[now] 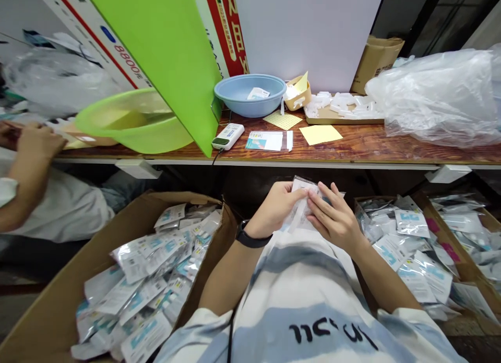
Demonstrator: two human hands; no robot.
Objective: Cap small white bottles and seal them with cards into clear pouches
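"What are the hands doing?"
"The left hand (275, 209) and right hand (337, 217) are both closed on a clear packet (298, 215) with a printed card, mid-view, nearer than the desk (352, 150)."
"And around it?"
"From there, blue basin (250, 103) at eleven, yellow sheet (321, 134) at twelve, packet-filled cardboard boxes at eight (68, 285) and four."

A small printed packet (298, 209) is held in front of a striped shirt (305, 295) by the left hand (276, 204) and the right hand (334, 217), between boxes filled with bagged packets; on the counter (364, 149), a blue basin (250, 94) and yellow sheets (321, 134) are seen beyond.
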